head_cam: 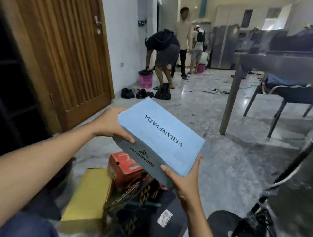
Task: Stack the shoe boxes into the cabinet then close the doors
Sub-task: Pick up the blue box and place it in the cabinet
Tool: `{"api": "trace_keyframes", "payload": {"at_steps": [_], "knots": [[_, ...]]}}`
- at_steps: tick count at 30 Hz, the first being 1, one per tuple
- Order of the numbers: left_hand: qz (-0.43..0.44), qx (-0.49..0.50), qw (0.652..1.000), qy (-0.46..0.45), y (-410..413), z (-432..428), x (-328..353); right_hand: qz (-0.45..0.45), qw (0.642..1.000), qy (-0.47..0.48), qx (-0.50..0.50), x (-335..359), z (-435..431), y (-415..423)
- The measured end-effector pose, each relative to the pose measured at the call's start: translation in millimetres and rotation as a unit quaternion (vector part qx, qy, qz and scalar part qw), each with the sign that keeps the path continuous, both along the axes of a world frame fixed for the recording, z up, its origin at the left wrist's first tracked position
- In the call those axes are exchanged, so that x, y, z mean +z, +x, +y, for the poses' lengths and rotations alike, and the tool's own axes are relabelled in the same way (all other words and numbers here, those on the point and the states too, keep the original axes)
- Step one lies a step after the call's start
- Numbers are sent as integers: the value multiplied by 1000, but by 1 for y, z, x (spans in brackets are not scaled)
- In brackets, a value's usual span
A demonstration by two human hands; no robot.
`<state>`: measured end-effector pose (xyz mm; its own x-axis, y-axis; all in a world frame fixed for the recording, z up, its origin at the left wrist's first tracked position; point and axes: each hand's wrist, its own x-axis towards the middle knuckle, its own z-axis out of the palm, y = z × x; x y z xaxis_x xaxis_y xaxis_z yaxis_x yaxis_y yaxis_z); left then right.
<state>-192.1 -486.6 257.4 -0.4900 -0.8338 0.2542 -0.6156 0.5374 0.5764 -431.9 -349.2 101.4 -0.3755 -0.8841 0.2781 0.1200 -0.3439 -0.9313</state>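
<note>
Both hands grasp the blue shoe box (162,136). The left hand (110,124) grips its far-left end, with the thumb lying along the near side wall. The right hand (182,182) holds the near corner, thumb up against the end wall and one finger across the side wall. The box is held in the air with its lid on, above a pile on the floor.

Below it lie a red box (122,166), a yellow box (89,192) and a dark patterned box (131,190), close together.

Progress appears early: one box is in hand, at least three wait, and no doors are closed. A dark shelved recess (8,94) beside the wooden door (65,51) is probably the cabinet; its contents cannot be made out.

Both forearms extend forward, the left reaching across from the lower-left.
</note>
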Motion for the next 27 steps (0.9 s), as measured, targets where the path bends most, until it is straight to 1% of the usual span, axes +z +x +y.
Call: {"api": "trace_keyframes", "payload": {"at_steps": [3,5,8,12,14,17,19,23,25,27], "knots": [[36,73,994,-74,67,59,37,52,995,-56,64,50,0,40],[60,137,982,-114,117,105,57,85,985,-86,123,83,4,75],[73,236,954,-170,183,180,83,95,959,-132,230,127,20,132],[83,309,920,-228,242,268,114,113,927,-179,310,169,48,202],[93,359,895,-248,271,304,122,119,908,-198,348,187,61,235],[78,446,850,-268,312,356,125,122,876,-223,410,210,80,282],[67,489,824,-279,341,389,122,146,851,-235,445,224,89,317],[82,550,775,-300,393,445,113,193,798,-243,516,245,106,395],[104,573,757,-296,416,460,104,204,783,-230,540,250,109,431],[129,589,747,-278,437,468,93,212,774,-225,553,250,109,463]]}}
